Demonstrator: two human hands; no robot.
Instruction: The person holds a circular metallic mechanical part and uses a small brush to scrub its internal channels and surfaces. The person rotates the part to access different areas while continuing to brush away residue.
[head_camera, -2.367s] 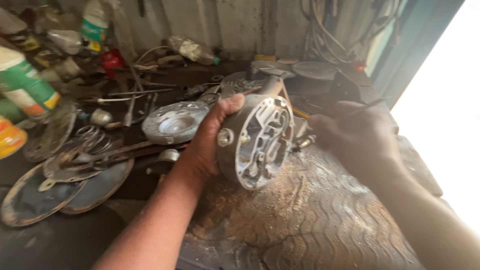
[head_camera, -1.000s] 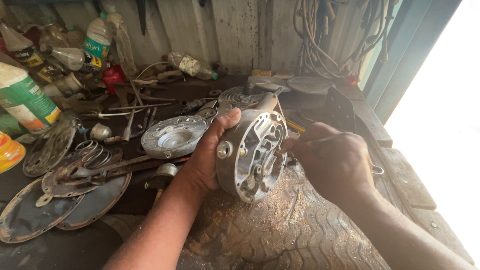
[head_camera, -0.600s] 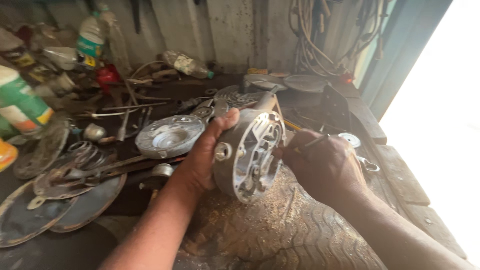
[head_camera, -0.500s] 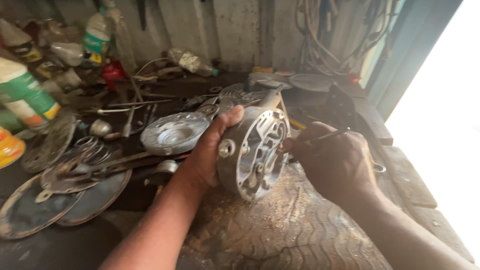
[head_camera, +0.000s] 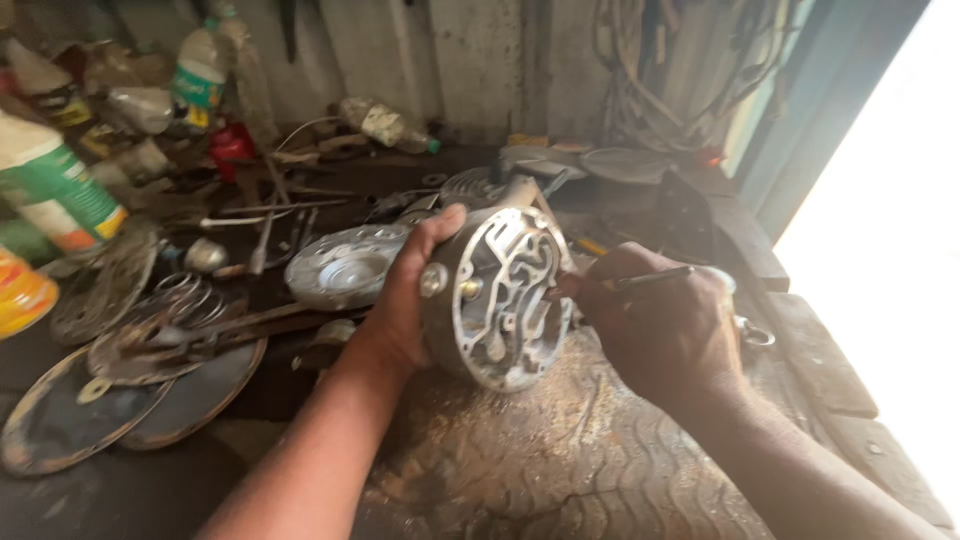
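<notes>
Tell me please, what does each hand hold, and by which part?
The left hand grips the round metal housing by its rim. The right hand holds a thin tool by its shaft, tip at the housing's face.

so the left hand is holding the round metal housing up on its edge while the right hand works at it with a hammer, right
Not quite. The left hand does hold the round metal housing up on its edge, but the right hand works at it with a thin rod-like tool, not a hammer. The head view shows the slim shaft running across the right hand's fingers toward the housing's face.
</notes>
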